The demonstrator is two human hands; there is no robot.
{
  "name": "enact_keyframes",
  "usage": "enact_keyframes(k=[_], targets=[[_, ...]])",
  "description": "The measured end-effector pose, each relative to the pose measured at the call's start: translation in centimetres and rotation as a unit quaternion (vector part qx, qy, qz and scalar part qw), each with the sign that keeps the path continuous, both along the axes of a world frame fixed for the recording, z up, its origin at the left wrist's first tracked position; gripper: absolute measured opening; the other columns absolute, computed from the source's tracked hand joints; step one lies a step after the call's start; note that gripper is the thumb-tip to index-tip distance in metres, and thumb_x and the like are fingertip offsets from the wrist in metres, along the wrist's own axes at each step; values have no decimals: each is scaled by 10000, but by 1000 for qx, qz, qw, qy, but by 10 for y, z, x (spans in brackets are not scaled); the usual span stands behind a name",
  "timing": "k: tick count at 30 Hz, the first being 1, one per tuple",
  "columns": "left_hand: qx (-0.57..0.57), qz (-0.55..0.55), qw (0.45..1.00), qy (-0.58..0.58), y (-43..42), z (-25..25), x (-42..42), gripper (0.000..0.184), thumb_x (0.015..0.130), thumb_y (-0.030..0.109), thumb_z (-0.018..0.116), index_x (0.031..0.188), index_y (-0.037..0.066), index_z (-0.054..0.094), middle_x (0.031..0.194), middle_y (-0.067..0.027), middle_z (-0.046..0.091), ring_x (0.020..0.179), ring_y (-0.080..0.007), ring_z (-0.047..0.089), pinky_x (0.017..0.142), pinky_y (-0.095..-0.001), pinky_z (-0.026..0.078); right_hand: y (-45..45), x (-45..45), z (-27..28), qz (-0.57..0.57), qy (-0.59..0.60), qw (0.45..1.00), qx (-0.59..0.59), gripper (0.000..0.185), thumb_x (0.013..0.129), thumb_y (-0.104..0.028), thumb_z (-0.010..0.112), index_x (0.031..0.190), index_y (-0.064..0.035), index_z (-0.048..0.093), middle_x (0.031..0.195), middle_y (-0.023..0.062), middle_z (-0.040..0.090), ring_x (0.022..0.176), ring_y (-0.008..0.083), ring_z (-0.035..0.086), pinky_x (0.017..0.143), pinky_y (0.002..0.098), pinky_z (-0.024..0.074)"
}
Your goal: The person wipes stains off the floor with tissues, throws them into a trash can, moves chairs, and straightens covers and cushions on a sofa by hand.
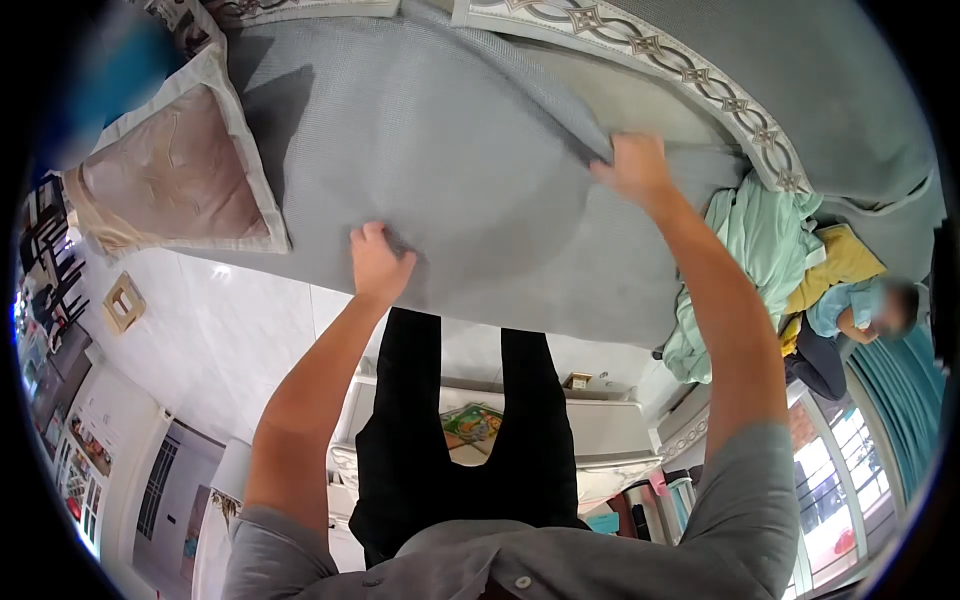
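Observation:
A grey sofa cover [450, 150] is spread over the seat of a sofa in front of me. My right hand [637, 170] is closed on the cover's far edge, where the fabric is bunched into a long fold. Beyond that fold, a strip of paler seat surface [640, 95] shows. Nearer to me, my left hand [380, 264] grips the same cover close to its front edge, and the fabric puckers beside the thumb. Both hands are slightly blurred.
A brown cushion with a pale border [180, 170] lies at the left. Ornate trim [645, 45] runs along the back. At right are a mint-green cloth [755, 245], a yellow cushion [840, 262] and a seated person [840, 310]. A low table [610, 425] stands behind my legs.

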State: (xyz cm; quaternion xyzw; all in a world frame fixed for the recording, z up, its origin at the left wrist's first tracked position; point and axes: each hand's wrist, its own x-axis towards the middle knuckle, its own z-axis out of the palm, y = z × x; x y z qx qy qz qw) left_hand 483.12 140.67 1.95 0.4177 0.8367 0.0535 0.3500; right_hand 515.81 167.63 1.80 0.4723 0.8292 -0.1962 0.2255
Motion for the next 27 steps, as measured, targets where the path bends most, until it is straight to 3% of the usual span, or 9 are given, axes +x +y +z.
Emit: enact_keyframes(k=[3,6,8,11,13,18,20,23,27], targets=[[146,-120,982,-28,49,27,33,732,709,135,756,1326,20,380,1306,-254,401,1183,-416,419,986,-485,393,-22,19,20,30,175,969,175,391,694,-308,757,950,-36,641,844,174,667,864,358,632,821,459,451],[265,-225,937,-44,150,47,68,832,697,155,783,1403,62,350,1434,-227,352,1291,-394,392,1041,-513,358,2,8,53,-64,91,993,-32,477,628,-244,803,997,5,635,870,209,669,876,383,629,838,437,461],[413,-390,823,16,248,48,87,954,651,157,803,1451,64,291,1375,-180,464,1235,-345,466,1061,-487,339,19,4,71,-65,58,986,-145,547,597,-258,815,1036,11,631,892,223,667,898,382,630,872,442,456],[248,-460,852,-26,285,13,107,822,622,159,812,1351,41,450,1189,-146,614,1082,-311,588,950,-461,441,27,7,75,-67,43,978,-195,642,572,-278,836,1102,6,608,956,213,675,961,375,622,904,422,451],[-190,-612,768,-7,293,14,109,548,617,150,802,1114,19,613,945,-150,681,935,-325,644,798,-446,505,7,14,51,-54,67,987,-135,673,561,-292,848,1117,-3,604,967,202,675,973,367,622,915,412,452],[-108,-606,788,-22,258,12,92,276,673,74,730,936,26,663,849,-140,683,859,-321,664,728,-432,532,-32,1,1,15,99,988,113,728,519,-325,884,1122,-32,600,979,155,676,1005,332,622,938,396,451],[-148,-607,780,-43,258,15,97,232,718,48,685,950,42,674,835,-111,690,840,-306,670,731,-432,539,-23,-5,4,56,-34,996,-61,476,659,-244,804,1059,-56,627,926,145,678,968,325,634,878,421,484],[-168,-627,758,60,260,-2,105,258,723,36,692,978,62,665,904,-121,690,879,-312,668,777,-422,541,-3,5,-3,20,-35,992,-117,207,783,-136,645,982,-81,651,907,143,685,919,337,644,797,451,506],[-79,-587,798,113,301,25,109,393,729,116,752,1096,62,621,1057,-139,644,989,-329,625,836,-445,519,39,16,12,15,5,1000,8,148,805,-128,599,923,-72,669,889,140,691,890,334,660,777,453,525]])
